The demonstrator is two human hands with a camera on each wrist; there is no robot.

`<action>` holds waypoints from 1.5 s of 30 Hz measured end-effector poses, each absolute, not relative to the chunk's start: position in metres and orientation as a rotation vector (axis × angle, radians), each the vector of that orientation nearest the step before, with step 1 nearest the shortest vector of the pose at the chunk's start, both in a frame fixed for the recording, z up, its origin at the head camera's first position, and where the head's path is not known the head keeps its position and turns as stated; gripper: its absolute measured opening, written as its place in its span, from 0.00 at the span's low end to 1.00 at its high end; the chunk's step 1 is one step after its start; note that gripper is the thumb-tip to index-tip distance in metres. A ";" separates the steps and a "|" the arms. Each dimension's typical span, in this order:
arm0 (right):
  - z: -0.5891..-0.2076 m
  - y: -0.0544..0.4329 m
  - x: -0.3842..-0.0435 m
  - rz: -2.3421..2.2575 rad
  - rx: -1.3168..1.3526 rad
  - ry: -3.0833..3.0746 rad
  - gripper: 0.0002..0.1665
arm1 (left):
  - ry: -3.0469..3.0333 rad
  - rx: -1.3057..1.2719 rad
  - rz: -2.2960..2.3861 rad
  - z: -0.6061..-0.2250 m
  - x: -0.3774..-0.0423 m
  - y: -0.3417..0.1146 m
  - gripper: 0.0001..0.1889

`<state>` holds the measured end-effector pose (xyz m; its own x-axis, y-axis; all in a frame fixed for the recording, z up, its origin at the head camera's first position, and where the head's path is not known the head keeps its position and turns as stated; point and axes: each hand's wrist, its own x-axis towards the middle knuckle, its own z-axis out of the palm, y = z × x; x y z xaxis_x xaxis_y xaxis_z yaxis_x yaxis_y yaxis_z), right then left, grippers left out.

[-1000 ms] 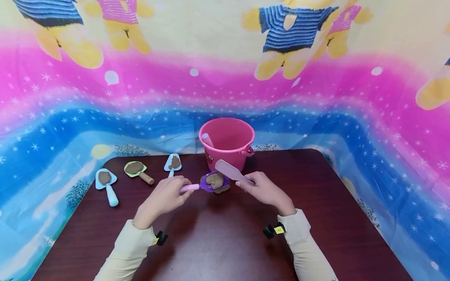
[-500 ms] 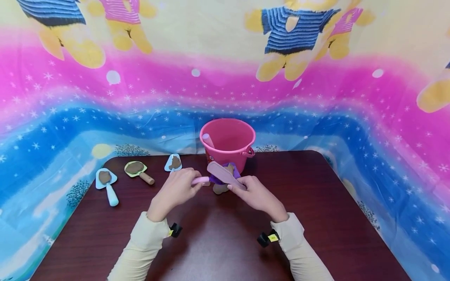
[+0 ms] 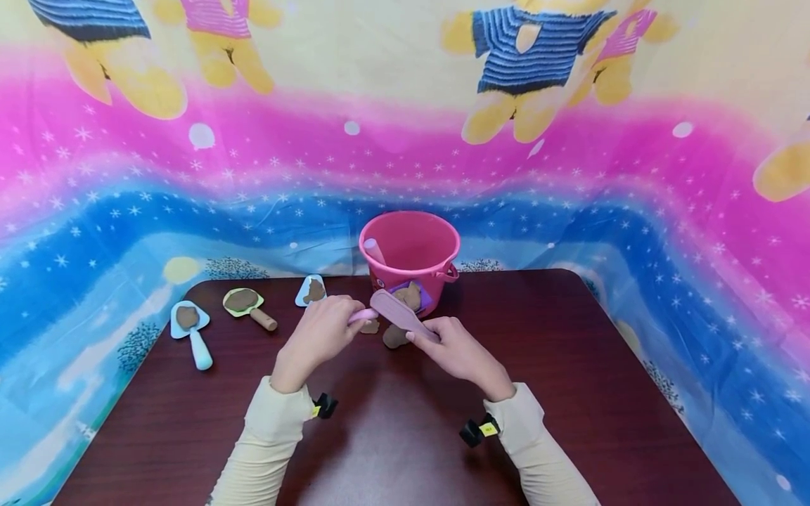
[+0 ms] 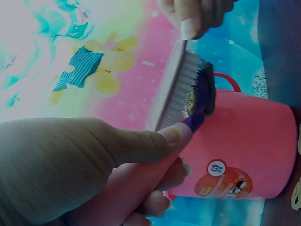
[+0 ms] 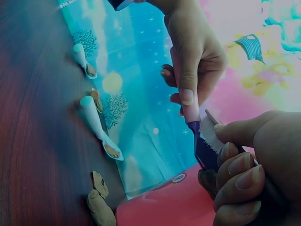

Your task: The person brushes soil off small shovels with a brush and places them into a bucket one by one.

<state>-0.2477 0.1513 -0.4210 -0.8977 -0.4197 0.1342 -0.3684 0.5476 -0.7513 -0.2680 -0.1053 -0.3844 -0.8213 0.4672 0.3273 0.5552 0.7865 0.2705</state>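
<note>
My left hand [image 3: 319,334] grips the pink handle [image 4: 136,188] of a small purple toy shovel [image 5: 203,149], raised in front of the pink bucket [image 3: 405,242]. Brown clay [image 3: 411,295] sticks to the shovel's blade. In my right hand [image 3: 465,355] is a pale pink brush [image 3: 397,309]; its white bristles [image 4: 190,68] face the blade and look to be against it. From the head view, the brush back covers part of the shovel. Flat brown clay lumps [image 3: 395,336] lie on the table below.
On the table's left lie a light-blue shovel [image 3: 201,351], a green shovel with a brown handle [image 3: 263,320] and another blue-edged shovel [image 3: 302,299], each with clay on it. A pale handle [image 3: 373,249] leans inside the bucket. A printed cloth hangs behind the table [image 3: 569,422].
My left hand has moved right and up with the shovel, which is now tilted before the bucket, uncovering clay lumps. My right hand has shifted slightly left, bringing the brush to the shovel.
</note>
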 end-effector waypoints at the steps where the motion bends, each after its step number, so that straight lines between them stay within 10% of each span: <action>1: -0.421 0.151 -0.248 -1.289 -0.690 2.705 0.16 | -2.740 -0.796 -0.534 -0.384 -0.268 -0.106 0.12; 45: -0.426 0.149 -0.249 -1.144 -0.584 2.830 0.15 | -2.867 -0.717 -0.736 -0.399 -0.270 -0.131 0.10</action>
<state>-0.2495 0.1493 -0.4261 -0.9288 -0.3545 0.1080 -0.3299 0.6583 -0.6766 -0.2695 -0.1307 -0.3989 -0.8846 0.4192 0.2041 0.4657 0.7726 0.4315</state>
